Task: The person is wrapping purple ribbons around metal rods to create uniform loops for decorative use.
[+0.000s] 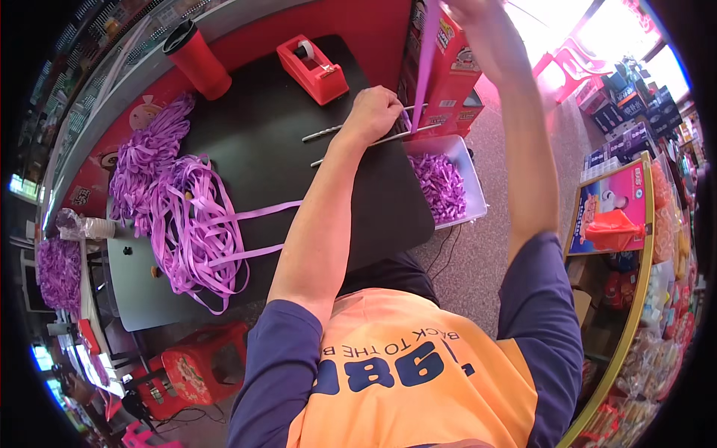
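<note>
My left hand [376, 113] is closed in a fist at the right end of the black table, over two thin metal rods [323, 134]. A bit of purple ribbon shows beside its fingers. From the rods a length of purple ribbon [426, 71] runs taut, upward to my raised right hand [478, 22]. That hand is blurred and partly cut off by the upper edge; it seems to grip the ribbon. Two ribbon strands [261, 213] pass under my left forearm from a loose heap of purple ribbon [196, 224] at the left.
Beside the table's right end stands a white bin [475, 187] of small folded purple ribbon pieces [441, 187]. A red tape dispenser [314, 71] and a red cup [200, 63] stand along the far side. Red cartons [452, 82] are stacked beyond my left hand. Red stools [198, 366] are below left.
</note>
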Demonstrator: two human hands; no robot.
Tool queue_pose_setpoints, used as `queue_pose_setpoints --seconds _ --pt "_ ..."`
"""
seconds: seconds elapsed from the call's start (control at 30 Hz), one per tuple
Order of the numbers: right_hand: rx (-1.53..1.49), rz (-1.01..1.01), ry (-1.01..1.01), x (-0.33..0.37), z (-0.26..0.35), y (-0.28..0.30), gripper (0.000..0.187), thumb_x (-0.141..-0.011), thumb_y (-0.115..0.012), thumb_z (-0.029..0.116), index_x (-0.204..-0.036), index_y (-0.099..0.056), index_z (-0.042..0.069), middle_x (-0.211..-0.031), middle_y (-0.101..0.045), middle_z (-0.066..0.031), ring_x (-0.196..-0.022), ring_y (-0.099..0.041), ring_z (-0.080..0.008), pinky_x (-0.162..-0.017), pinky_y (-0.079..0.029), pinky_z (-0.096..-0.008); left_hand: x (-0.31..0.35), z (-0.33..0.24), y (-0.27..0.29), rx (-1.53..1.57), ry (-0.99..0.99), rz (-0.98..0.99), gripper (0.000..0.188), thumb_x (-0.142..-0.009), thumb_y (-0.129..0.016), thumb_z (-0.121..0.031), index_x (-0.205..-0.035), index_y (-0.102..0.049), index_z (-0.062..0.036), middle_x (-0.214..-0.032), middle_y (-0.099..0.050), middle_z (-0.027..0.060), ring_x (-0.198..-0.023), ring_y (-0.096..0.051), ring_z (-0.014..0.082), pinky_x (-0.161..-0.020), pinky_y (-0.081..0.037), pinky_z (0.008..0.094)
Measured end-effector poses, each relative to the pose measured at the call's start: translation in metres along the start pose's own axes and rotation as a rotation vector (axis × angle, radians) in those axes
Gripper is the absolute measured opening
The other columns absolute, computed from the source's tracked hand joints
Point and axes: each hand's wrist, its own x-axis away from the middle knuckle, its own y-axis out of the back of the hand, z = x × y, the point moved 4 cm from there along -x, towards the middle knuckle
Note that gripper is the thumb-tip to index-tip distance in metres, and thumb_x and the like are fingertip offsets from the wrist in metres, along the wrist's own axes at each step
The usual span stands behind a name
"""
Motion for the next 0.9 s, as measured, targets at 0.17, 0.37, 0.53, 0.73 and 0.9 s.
queue_pose_setpoints --seconds 0.17,0.37,0.53,0.73,0.9 --pt "0.157 -0.110 -0.440 -0.041 -0.126 0.019 0.058 -0.097 -0.033 0.047 -0.109 -0.064 -0.001 -0.075 -0.057 -0.0019 -0.078 -0.048 -0.0115 -0.081 -0.035 -0.0263 0.011 -0.004 0.016 0.032 -0.068 0.023 0.019 -0.061 -0.060 -0.006 -0.077 -0.068 0.0018 -0.092 -0.064 0.0188 -0.091 -0.060 0.0340 -0.085 -0.047 0.0374" --pt "-0.151 -0.151 -0.751 0.001 -0.245 0.012 0.062 -0.093 -0.033 0.058 -0.118 -0.062 0.009 -0.118 -0.059 -0.0026 -0.104 -0.050 -0.0123 -0.095 -0.033 -0.0240 0.013 -0.007 0.014 -0.074 0.083 0.059 0.027 -0.066 -0.058 -0.004 -0.090 -0.067 0.0039 -0.116 -0.055 0.0177 -0.109 -0.052 0.0329 -0.096 -0.040 0.0362" --pt "-0.132 -0.202 -0.945 0.084 -0.316 0.020 0.056 -0.093 -0.038 0.054 -0.109 -0.063 0.007 -0.105 -0.063 -0.0069 -0.101 -0.055 -0.0155 -0.089 -0.043 -0.0300 0.011 -0.023 0.006 -0.095 0.122 -0.054 0.019 -0.065 -0.061 -0.002 -0.083 -0.068 0.0013 -0.113 -0.057 0.0152 -0.109 -0.052 0.0309 -0.094 -0.042 0.0356" --pt "0.143 0.076 -0.762 0.224 -0.271 -0.027 0.043 -0.097 -0.042 0.037 -0.115 -0.056 0.000 -0.106 -0.063 -0.0068 -0.101 -0.057 -0.0167 -0.093 -0.041 -0.0299 0.012 -0.020 -0.002 -0.148 -0.005 -0.174 0.017 -0.064 -0.062 -0.002 -0.080 -0.068 -0.0023 -0.110 -0.057 0.0134 -0.105 -0.053 0.0298 -0.092 -0.043 0.0357" --pt "0.130 -0.177 -0.759 0.309 -0.151 -0.059 0.045 -0.099 -0.036 0.035 -0.102 -0.064 -0.001 -0.106 -0.057 -0.0050 -0.101 -0.052 -0.0168 -0.092 -0.037 -0.0290 0.012 -0.012 -0.001 -0.154 -0.022 -0.176 0.015 -0.064 -0.063 -0.003 -0.078 -0.069 -0.0035 -0.107 -0.059 0.0124 -0.104 -0.053 0.0298 -0.091 -0.043 0.0361"
